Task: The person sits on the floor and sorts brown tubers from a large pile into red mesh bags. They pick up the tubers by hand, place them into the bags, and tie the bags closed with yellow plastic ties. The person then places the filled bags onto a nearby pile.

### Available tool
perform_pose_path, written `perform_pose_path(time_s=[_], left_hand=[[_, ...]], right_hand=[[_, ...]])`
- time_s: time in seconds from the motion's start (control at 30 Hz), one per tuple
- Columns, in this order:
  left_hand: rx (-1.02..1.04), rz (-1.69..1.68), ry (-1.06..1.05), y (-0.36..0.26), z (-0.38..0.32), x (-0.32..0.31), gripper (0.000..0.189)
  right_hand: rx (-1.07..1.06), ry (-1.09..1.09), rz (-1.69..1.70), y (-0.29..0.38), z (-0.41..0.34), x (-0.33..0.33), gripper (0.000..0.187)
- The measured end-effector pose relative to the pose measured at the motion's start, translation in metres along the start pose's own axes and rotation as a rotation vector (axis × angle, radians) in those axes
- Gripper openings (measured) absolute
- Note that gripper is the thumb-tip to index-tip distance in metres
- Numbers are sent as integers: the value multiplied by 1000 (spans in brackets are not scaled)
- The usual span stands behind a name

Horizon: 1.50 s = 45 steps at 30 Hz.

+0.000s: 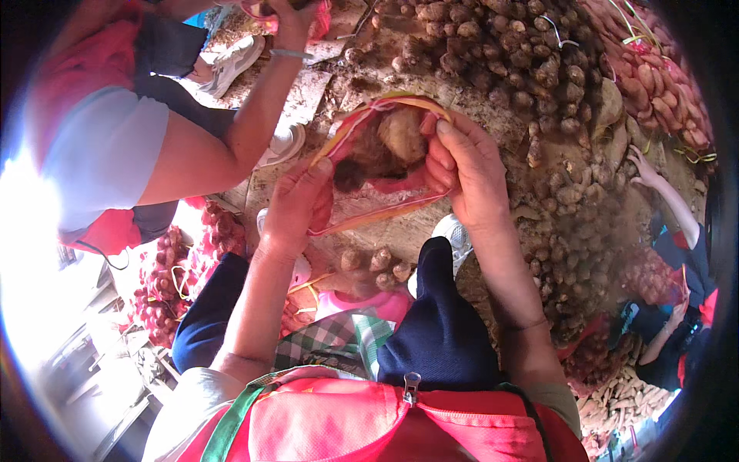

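A red mesh bag (384,212) with a yellow-edged mouth is stretched wide between my two hands. My left hand (297,202) pinches the left side of its rim, thumb on top. On the opposite side, my right hand (476,167) grips the rim with the thumb outside and fingers curled into the mouth. Through the opening I see a large brown taro-like corm (401,136) near my right fingers, with darker, blurred matter beside it. The bag's lower part is hidden. Below the bag, several small corms (379,260) lie on the floor between my legs.
A large heap of taro-like corms (491,58) spreads ahead and to the right. Filled mesh bags stand at upper right (652,86) and left (159,294). A co-worker's arm (254,133) is close on my left; another person's hand (646,167) reaches in at right.
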<state>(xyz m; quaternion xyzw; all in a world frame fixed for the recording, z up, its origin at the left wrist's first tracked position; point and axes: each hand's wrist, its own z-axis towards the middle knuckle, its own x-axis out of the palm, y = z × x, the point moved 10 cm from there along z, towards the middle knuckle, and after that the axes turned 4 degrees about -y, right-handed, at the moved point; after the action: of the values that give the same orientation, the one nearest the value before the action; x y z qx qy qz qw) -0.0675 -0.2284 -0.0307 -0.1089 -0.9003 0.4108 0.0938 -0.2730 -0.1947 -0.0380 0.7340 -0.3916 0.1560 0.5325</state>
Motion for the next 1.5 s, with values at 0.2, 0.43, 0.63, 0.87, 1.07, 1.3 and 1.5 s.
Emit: perform_pose_path(time_s=[0.2, 0.43, 0.63, 0.87, 1.07, 1.3, 1.5], left_hand=[[207, 179, 31, -20, 18, 35, 36], [57, 52, 90, -12, 46, 42, 27], [-84, -361, 142, -11, 30, 23, 25], [-32, -148, 142, -10, 5, 26, 39], [79, 259, 32, -24, 5, 11, 37], [21, 78, -42, -9, 2, -5, 35], [30, 83, -43, -10, 3, -3, 34]], right_hand=[[-159, -201, -140, 20, 8, -48, 18], [-59, -93, -510, 33, 15, -53, 27], [-92, 67, -867, -3, -11, -30, 21], [-233, -86, 23, 25, -26, -43, 27], [-474, -459, -919, 50, -2, -157, 32], [326, -881, -1554, -5, 31, -372, 71], [253, -1051, -1296, 23, 46, -398, 82]])
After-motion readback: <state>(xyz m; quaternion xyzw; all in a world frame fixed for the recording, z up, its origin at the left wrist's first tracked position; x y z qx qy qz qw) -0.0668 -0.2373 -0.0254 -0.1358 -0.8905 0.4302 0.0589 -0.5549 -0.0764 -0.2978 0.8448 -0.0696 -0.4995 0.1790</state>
